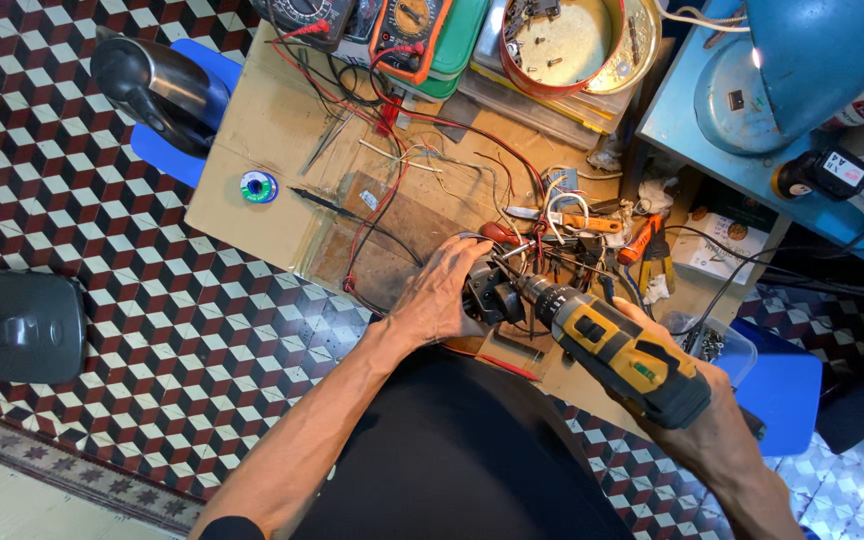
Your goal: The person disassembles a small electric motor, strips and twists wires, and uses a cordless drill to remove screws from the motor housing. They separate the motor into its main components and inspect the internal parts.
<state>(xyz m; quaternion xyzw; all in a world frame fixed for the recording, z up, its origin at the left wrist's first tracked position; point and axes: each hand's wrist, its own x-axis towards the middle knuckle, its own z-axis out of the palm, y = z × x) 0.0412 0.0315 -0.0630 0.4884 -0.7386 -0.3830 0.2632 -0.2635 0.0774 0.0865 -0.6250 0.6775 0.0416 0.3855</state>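
Black plastic, the small part (487, 292) sits on the cluttered bench (252, 130), and the left hand (442, 290) has its fingers closed over it. It looks light, rigid and apt to twist, so clamp its body. The right hand (697, 400) wraps the heavier yellow drill (617, 350) by its grip.

Bright even light, sharp centre, wide-angle warp at edges.
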